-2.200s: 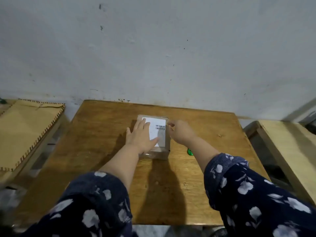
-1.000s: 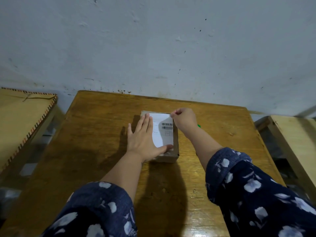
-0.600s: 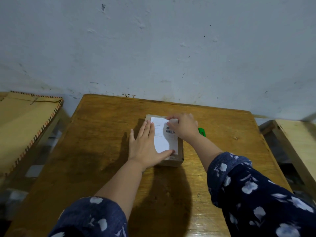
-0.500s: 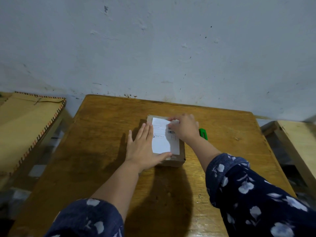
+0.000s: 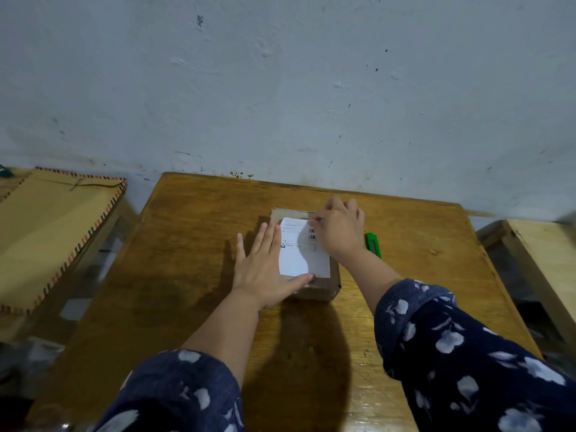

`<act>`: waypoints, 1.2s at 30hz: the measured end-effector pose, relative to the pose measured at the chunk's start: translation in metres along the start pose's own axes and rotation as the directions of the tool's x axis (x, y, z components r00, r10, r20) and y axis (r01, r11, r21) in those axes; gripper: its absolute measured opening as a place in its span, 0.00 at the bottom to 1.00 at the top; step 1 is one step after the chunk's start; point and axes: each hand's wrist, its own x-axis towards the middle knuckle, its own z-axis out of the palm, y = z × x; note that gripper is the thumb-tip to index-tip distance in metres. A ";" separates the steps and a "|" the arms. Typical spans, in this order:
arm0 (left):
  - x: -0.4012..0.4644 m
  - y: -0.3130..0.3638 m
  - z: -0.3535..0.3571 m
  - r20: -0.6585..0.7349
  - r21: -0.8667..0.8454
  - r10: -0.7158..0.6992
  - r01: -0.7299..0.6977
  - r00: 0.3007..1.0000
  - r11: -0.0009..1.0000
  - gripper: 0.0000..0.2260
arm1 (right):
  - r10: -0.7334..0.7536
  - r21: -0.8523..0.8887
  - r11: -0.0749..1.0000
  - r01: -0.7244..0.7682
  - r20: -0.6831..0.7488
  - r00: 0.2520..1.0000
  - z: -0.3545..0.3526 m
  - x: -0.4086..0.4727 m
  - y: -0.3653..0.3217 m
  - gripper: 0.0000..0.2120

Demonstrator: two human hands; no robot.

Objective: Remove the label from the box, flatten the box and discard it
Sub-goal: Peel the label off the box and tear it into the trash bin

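Note:
A small brown cardboard box (image 5: pixel 325 289) lies in the middle of the wooden table (image 5: pixel 187 260). A white label (image 5: pixel 304 260) with barcodes covers most of its top. My left hand (image 5: pixel 261 269) lies flat with spread fingers on the box's left side and presses it down. My right hand (image 5: pixel 339 232) is curled over the label's far right corner, fingertips pinched at the label's edge. That corner is hidden under the fingers.
A green utility knife (image 5: pixel 373 244) lies on the table just right of the box, behind my right wrist. A tan mat with a striped border (image 5: pixel 46 229) sits on a stand to the left. A pale wooden bench (image 5: pixel 545 251) stands to the right. The wall is close behind.
My right hand has moved from the box's right edge to the label's far right corner and picks at it. My left hand stays flat on the box.

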 end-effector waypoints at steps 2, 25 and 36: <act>0.000 0.000 0.001 -0.002 -0.008 0.000 0.000 1.000 1.000 0.52 | -0.015 0.036 0.999 0.013 0.053 0.998 -0.004 0.001 0.001 0.13; -0.015 -0.011 0.002 -0.007 -0.125 0.021 -0.022 1.000 0.992 0.54 | -0.114 0.111 0.988 0.112 0.015 0.993 -0.012 -0.015 0.010 0.05; -0.011 -0.011 0.003 0.030 -0.010 0.005 -0.005 1.000 1.000 0.54 | 0.010 0.439 0.896 -0.066 0.129 0.992 -0.048 -0.021 0.015 0.06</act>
